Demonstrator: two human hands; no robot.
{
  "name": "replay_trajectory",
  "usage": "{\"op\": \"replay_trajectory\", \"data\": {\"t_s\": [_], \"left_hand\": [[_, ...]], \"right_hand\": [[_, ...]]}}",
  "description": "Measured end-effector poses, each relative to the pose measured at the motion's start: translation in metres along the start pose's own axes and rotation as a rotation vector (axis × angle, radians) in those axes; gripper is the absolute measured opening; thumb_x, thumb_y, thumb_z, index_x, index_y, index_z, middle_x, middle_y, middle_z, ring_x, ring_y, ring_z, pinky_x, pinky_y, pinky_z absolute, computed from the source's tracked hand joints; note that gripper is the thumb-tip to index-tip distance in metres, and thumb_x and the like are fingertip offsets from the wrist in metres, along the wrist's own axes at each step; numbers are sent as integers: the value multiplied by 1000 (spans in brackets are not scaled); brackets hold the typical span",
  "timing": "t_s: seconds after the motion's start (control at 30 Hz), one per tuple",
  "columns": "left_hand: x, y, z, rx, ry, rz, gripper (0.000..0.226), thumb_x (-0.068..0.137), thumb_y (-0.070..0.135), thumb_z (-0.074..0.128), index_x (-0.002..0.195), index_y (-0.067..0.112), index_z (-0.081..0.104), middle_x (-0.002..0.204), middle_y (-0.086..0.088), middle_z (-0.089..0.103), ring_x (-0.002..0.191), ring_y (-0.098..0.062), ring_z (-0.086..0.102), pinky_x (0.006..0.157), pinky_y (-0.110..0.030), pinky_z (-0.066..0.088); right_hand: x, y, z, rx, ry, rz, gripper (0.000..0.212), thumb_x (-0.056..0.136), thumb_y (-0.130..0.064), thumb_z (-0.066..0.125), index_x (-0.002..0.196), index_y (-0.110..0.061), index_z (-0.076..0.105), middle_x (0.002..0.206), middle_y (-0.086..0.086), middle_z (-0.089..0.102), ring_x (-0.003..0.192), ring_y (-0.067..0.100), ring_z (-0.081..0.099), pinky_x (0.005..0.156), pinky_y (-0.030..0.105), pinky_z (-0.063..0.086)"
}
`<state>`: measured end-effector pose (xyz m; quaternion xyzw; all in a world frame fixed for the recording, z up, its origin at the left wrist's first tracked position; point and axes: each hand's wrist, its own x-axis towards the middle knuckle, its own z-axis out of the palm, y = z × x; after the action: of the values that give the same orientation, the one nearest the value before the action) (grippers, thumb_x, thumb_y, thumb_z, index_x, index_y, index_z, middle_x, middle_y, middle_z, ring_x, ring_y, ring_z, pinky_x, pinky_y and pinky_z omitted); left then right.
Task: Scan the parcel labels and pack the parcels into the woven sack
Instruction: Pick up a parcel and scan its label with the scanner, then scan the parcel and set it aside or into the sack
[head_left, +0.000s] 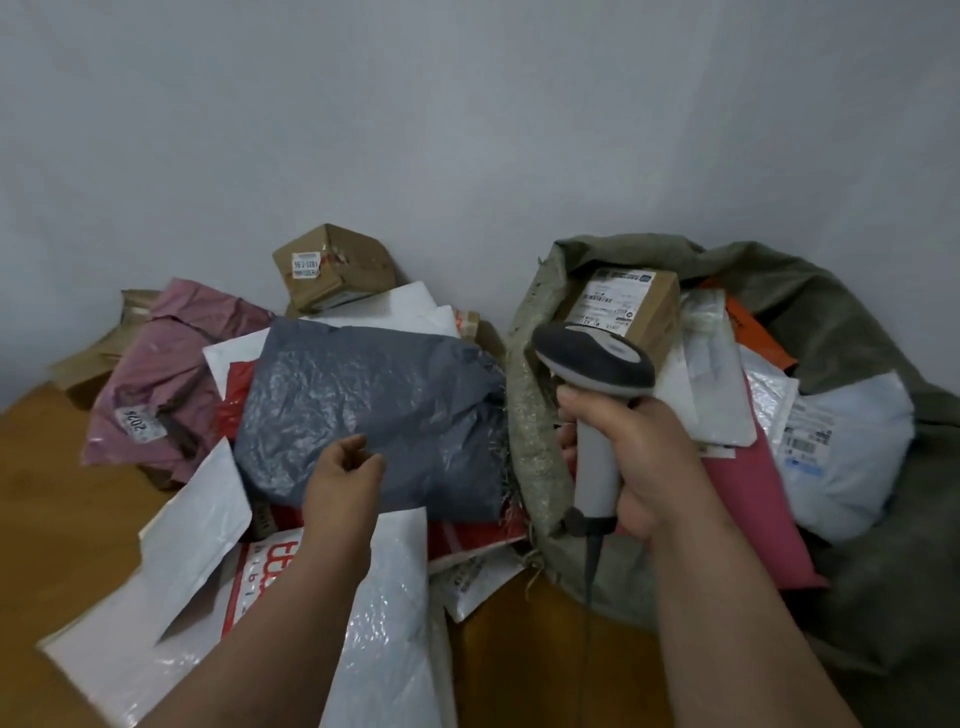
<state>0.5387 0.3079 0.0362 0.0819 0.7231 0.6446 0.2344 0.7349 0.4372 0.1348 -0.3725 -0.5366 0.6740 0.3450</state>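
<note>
**Two hands busy, grey mailer label hidden**

One risk first: the grey poly mailer (363, 400) shows no label on its upper face, so the scan probably fails unless it gets flipped. The left hand (343, 478) hovers at its near edge, fingers loosely curled, gripping nothing that I can see; contact with the film is unclear. Slick crinkled plastic could slide off the heap or drag the white mailers (192, 525) under it onto the wooden table (47, 499). The right hand (634, 457) is wrapped round the handle of the barcode scanner (597, 374), head aimed forward; its cable (592, 566) hangs by the frayed sack rim and could snag.

The woven sack (524, 415) lies right of the pile, mouth open, coarse olive weave, already holding a labelled cardboard box (623, 306), a white bubble mailer (841, 447) and a red flat bag (748, 493). Looks fairly full, so spill-out is possible. Left pile: a pink wrinkled poly bag (156, 374), a dented taped carton (332, 267).
</note>
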Motion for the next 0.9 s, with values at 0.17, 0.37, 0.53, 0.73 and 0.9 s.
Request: {"op": "replay_trajectory", "data": {"t_s": [0.17, 0.37, 0.53, 0.73, 0.9], "left_hand": [[0, -28, -71, 114, 55, -79, 38, 96, 15, 59, 134, 18, 55, 108, 0, 63, 94, -20, 60, 84, -33, 52], [-4, -50, -149, 301, 131, -89, 42, 98, 25, 62, 139, 18, 54, 128, -8, 64, 97, -24, 65, 74, -35, 54], [4, -68, -178, 553, 152, -62, 46, 94, 39, 64, 134, 18, 61, 145, -9, 52, 123, -32, 56, 95, -48, 51], [25, -83, -175, 616, 210, -107, 73, 88, 43, 71, 149, 20, 39, 155, -9, 39, 140, -35, 40, 109, -59, 40], [58, -94, -176, 681, 147, -153, 90, 84, 42, 75, 155, 25, 23, 160, -7, 31, 145, -35, 32, 111, -60, 36]], "right_hand": [[-37, 37, 63, -71, -95, 73, 13, 83, -18, 79, 93, -11, 74, 70, 3, 71, 65, 17, 67, 57, 31, 53], [-69, 102, 131, -173, -125, 279, 27, 77, -25, 84, 100, -16, 73, 75, 3, 75, 65, 13, 70, 59, 26, 54], [-79, 122, 164, -195, -186, 332, 28, 78, -23, 83, 102, -16, 73, 76, 1, 75, 71, 15, 70, 62, 27, 55], [-65, 135, 184, -241, -279, 380, 18, 81, -22, 81, 96, -19, 71, 72, -5, 73, 64, 10, 69, 56, 21, 55], [-44, 147, 195, -286, -301, 417, 19, 81, -26, 80, 96, -22, 70, 80, -3, 74, 74, 13, 70, 58, 22, 54]]}}
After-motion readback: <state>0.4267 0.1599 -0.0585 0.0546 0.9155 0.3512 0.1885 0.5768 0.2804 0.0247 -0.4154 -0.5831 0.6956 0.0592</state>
